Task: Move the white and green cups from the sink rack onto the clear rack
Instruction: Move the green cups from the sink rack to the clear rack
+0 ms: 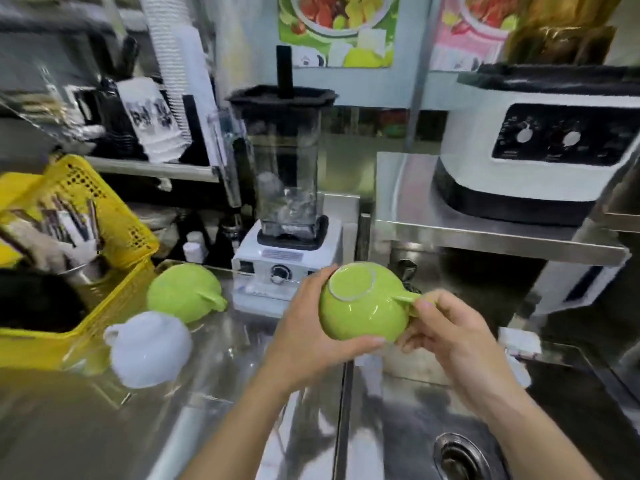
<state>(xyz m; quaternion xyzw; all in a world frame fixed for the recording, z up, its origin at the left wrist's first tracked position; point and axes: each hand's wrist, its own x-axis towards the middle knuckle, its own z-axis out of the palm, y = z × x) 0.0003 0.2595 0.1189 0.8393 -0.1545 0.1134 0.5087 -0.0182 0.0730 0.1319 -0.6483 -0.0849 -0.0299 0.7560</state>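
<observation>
A green cup (363, 303) is held upside down over the steel divider between the counter and the sink. My left hand (304, 334) cups its round body from below and the left. My right hand (446, 337) pinches its handle on the right. To the left, a second green cup (183, 291) and a white cup (149, 348) lie upside down on a clear surface over the steel counter, the white one nearer to me. The clear rack itself is hard to make out against the metal.
A yellow plastic basket (114, 216) with utensils stands at the left. A white blender (287, 216) stands behind the cups. A white machine with dials (540, 147) sits on a steel shelf at the right. The sink drain (460, 455) lies at the lower right.
</observation>
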